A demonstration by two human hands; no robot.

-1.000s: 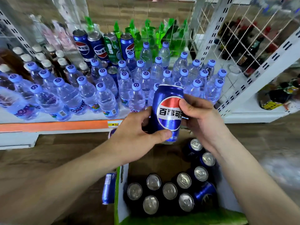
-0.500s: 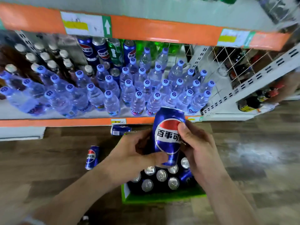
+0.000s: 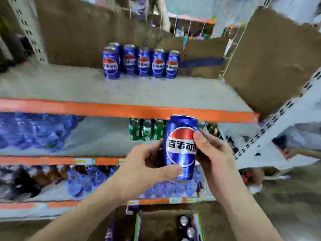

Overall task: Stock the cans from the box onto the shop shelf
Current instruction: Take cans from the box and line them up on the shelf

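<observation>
glossy blue metal can (image 3: 180, 146), smooth and reflective; shelf (image 3: 121, 89) surface matt grey with a smooth orange edge strip (image 3: 121, 109); cardboard box (image 3: 163, 226) matt brown with rough-looking walls.

Upright blue cola can (image 3: 180, 146) before the orange-edged shelf (image 3: 121, 87) (five matching cans (image 3: 141, 62) at back), box (image 3: 166, 226) below

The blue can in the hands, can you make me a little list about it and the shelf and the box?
held can: blue can, upright, logo facing the camera
left hand: left hand grips the can's lower left side
right hand: right hand grips its right side
top shelf: shelf with a row of blue cans at the back
shelf below: green cans
box: box on the floor, a few cans still inside
picture: blurry
</observation>
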